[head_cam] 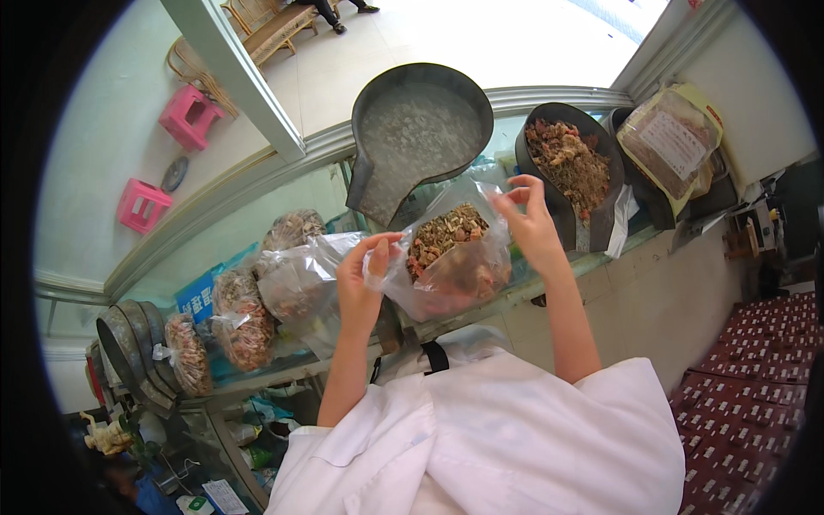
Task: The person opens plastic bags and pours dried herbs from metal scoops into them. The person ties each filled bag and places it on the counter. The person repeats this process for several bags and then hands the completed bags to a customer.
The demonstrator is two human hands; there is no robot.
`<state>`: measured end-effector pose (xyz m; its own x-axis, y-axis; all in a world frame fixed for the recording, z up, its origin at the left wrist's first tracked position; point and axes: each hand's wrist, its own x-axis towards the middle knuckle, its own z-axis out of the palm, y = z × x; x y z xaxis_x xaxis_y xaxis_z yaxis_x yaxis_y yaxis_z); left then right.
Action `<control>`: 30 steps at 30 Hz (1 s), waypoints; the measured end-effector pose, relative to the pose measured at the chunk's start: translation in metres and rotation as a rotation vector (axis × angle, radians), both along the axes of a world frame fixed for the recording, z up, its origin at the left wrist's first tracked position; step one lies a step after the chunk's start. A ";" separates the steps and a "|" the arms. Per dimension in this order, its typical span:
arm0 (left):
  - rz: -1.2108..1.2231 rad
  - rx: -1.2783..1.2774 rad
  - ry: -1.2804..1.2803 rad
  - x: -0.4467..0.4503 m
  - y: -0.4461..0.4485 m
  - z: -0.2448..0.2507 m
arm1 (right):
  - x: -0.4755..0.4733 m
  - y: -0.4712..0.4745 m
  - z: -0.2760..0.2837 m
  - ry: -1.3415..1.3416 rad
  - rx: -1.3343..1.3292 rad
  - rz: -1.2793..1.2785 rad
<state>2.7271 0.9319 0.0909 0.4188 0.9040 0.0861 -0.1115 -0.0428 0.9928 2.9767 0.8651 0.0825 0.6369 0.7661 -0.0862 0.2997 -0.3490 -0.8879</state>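
Between my hands is a clear plastic bag (444, 302) with its mouth spread wide. Chopped dried herbs (450, 235), brown, green and pinkish, fill its lower part. My left hand (365, 261) pinches the left side of the rim, and my right hand (529, 219) has thumb and finger at the right side. Just beyond the bag lies a dark metal scoop pan (421, 129) with only dusty residue on it. To the right of my right hand, a second scoop pan (528, 145) holds a heap of dried herbs (570, 161).
Several tied bags of herbs (244, 322) and a filled clear bag (299, 277) line the glass counter on the left, beside stacked scoop pans (132, 347). A large labelled packet (673, 145) rests at the far right. Small-drawer cabinets (740, 399) stand lower right. A person's legs (328, 13) show beyond the window.
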 end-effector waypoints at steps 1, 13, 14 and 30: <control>-0.004 0.016 0.000 0.006 0.002 0.002 | -0.002 -0.003 0.007 -0.208 -0.174 0.093; 0.168 0.716 -0.054 0.005 -0.010 0.029 | 0.028 -0.060 0.053 0.747 0.662 0.460; 0.164 0.629 0.086 0.003 -0.011 0.027 | 0.028 -0.063 0.045 0.671 0.646 0.379; -0.213 0.675 0.322 0.060 0.006 0.020 | -0.033 -0.025 -0.004 0.669 0.040 0.543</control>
<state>2.7871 0.9377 0.1106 0.6756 0.5958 0.4342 0.1038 -0.6600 0.7441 2.9438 0.8397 0.0783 0.0061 0.9603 -0.2788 -0.1741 -0.2735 -0.9460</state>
